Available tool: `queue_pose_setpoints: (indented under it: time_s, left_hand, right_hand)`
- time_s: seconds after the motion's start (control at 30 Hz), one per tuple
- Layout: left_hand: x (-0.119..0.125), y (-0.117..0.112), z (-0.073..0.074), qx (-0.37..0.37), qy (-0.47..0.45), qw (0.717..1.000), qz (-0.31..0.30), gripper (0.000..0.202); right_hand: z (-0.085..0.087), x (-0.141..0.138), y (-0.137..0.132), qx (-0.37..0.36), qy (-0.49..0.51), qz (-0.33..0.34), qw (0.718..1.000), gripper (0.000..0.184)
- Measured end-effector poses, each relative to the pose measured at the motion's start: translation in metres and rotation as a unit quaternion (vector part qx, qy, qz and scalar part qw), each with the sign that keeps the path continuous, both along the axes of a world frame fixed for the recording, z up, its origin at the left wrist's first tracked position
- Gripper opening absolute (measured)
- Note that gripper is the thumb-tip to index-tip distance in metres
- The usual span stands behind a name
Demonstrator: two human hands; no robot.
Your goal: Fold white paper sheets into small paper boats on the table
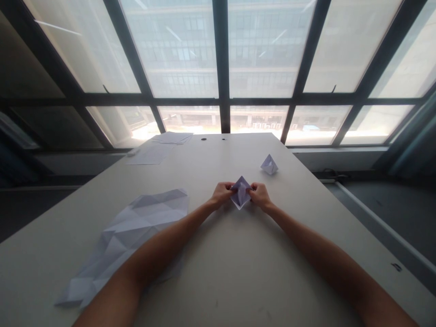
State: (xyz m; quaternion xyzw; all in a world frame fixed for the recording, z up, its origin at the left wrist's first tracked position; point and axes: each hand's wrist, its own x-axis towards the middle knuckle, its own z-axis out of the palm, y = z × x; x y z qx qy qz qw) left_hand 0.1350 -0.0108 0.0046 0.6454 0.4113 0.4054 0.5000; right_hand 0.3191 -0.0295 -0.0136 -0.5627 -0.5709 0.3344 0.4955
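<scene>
A small folded white paper piece point(240, 192), diamond-shaped, sits just above the pale table point(238, 272) at its middle. My left hand point(222, 194) pinches its left corner with closed fingers. My right hand point(259, 195) pinches its right corner the same way. Both forearms reach in from the bottom edge of the view.
A second small folded paper shape point(269, 164) lies beyond my right hand. A large creased white sheet point(129, 236) lies at the left, partly under my left forearm. Flat paper sheets point(160, 147) rest at the far left corner. Tall windows stand behind the table.
</scene>
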Motion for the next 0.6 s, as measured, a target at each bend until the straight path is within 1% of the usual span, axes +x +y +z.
queue_pose_setpoints:
  time_s: [0.2, 0.27, 0.37, 0.5, 0.57, 0.6]
  left_hand:
    - [-0.002, 0.001, 0.001, 0.018, 0.051, 0.998, 0.014, 0.029]
    - [-0.003, 0.002, 0.002, 0.028, 0.071, 0.997, 0.022, 0.026]
    - [-0.004, 0.005, 0.002, 0.033, 0.095, 0.995, 0.018, 0.021]
    - [-0.005, 0.015, 0.006, 0.0, 0.112, 0.994, 0.001, 0.018]
    - [-0.005, 0.022, 0.01, -0.023, 0.118, 0.993, -0.004, 0.021]
    - [-0.004, 0.026, 0.012, -0.031, 0.122, 0.992, -0.003, 0.022]
  right_hand:
    - [0.003, 0.001, -0.001, -0.011, 0.001, 0.027, 1.0, 0.008]
    - [0.003, 0.002, -0.001, -0.021, -0.004, 0.022, 1.0, 0.006]
    - [0.003, 0.003, 0.002, -0.042, -0.009, 0.009, 0.999, 0.005]
    - [0.006, 0.004, 0.009, -0.083, -0.019, 0.004, 0.996, 0.005]
    - [0.011, 0.007, 0.014, -0.092, -0.044, -0.001, 0.995, 0.011]
    - [0.014, 0.009, 0.016, -0.079, -0.07, -0.016, 0.994, 0.016]
